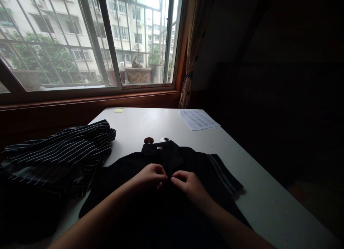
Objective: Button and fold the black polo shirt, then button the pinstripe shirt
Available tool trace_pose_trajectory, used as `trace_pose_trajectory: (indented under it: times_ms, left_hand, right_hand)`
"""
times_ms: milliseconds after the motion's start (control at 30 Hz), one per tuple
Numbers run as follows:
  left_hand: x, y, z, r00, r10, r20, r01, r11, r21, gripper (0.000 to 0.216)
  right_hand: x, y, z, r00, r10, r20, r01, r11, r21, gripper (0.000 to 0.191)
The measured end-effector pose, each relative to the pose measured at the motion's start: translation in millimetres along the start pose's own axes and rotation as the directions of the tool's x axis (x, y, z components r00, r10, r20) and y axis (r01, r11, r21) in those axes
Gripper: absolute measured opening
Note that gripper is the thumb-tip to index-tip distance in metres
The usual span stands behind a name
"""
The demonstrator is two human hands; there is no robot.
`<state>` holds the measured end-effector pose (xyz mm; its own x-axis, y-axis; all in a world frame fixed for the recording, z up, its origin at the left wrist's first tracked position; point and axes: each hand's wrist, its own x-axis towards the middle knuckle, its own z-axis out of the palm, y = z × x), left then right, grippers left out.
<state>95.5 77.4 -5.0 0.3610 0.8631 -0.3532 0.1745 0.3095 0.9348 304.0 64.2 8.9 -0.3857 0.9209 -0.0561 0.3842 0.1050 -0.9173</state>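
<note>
A black collared shirt [199, 163] with grey stripes on its sleeve lies flat on the white table [263, 202], collar pointing away from me. My left hand [150, 176] and my right hand [186, 182] meet at the shirt's front just below the collar. Both have their fingers curled and pinched together on the fabric of the placket. What sits between the fingertips is too dark and small to make out.
A dark striped garment [64, 148] is heaped at the table's left. Two small round objects [148, 140] lie beyond the collar. A printed sheet [197, 119] and a yellow sticky note [118, 110] lie near the far edge, under the window.
</note>
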Motion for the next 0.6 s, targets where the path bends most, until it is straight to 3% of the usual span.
trace_pose_trajectory:
  times_ms: [600]
  left_hand:
    - [-4.5,6.0,1.9,1.000,0.024,0.011,-0.025,0.999,0.047,0.022]
  right_hand:
    - [1.6,4.6,1.5,0.998,-0.052,-0.019,0.052,0.999,-0.009,0.017]
